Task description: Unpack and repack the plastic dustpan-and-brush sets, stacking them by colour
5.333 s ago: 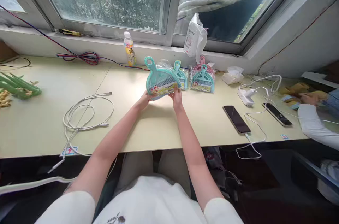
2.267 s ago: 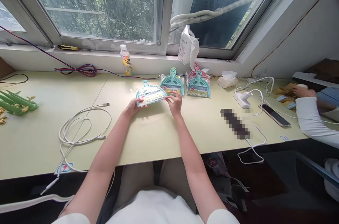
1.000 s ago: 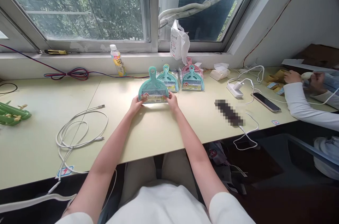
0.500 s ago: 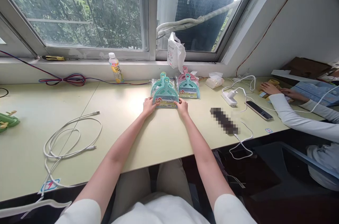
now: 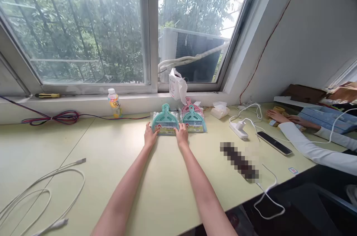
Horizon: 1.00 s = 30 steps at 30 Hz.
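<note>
A packaged teal dustpan and brush set point(image 5: 165, 120) in clear plastic lies on the table near the window wall, handle pointing away from me. My left hand point(image 5: 151, 134) grips its lower left corner, thumb on the front edge. At its lower right corner my right hand point(image 5: 182, 134) holds it the same way, fingers close to the neighbouring set. That second teal dustpan set point(image 5: 192, 120) lies just to the right, overlapping a pink dustpan set point(image 5: 188, 102) behind it. Anything beneath the held set is hidden.
Behind the sets stands a white paper bag point(image 5: 177, 86). A drink bottle point(image 5: 114, 104) and a bundled cable point(image 5: 65, 117) lie left. To the right are a tissue pack point(image 5: 220, 110), a power strip point(image 5: 239, 130), a phone point(image 5: 274, 143) and a co-worker's hands point(image 5: 277, 116). A white cable point(image 5: 75, 198) lies front left.
My hands have pushed the held teal set back over the teal set behind it, so only one handle shows there now. The camera view has tilted up.
</note>
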Tool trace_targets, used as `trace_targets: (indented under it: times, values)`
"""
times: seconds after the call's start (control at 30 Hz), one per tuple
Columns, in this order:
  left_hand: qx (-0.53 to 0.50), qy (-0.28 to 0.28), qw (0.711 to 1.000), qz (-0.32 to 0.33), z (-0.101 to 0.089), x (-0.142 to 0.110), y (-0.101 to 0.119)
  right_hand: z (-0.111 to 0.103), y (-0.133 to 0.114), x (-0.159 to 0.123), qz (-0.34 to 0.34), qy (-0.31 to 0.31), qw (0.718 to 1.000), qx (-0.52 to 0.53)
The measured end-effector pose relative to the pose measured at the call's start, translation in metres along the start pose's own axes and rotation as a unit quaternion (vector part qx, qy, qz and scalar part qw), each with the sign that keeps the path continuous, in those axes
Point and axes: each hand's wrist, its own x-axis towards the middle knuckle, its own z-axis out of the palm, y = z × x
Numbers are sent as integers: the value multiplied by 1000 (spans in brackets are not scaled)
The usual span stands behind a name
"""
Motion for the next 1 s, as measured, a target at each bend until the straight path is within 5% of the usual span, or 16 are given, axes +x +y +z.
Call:
trace_targets:
  times: [0.23,0.37,0.47,0.57,0.67,0.73,0.87,1.0]
  values:
    - [-22,24,999,7,7,12,-11,19,-5,7,-41,21,998,-45]
    - [-14,13,1000,21,4,12,-8,7,-4,9,-54,43,998,-8]
    - [-11,-2,1000,11,1,12,-5,-21,13,16,15,162,987,10]
    - [-8,-2,1000,11,0,12,-3,-56,49,24,161,271,949,-17]
    - [0,7,1000,14,0,12,-4,-76,86,28,279,162,946,-25]
    - [6,2,1000,10,0,13,-6,-78,100,30,286,97,953,-25]
    - [13,6,1000,19,-1,12,-5,-74,106,34,282,70,957,3]
    - [67,101,989,88,-4,1,7,-76,108,36,274,44,960,50]
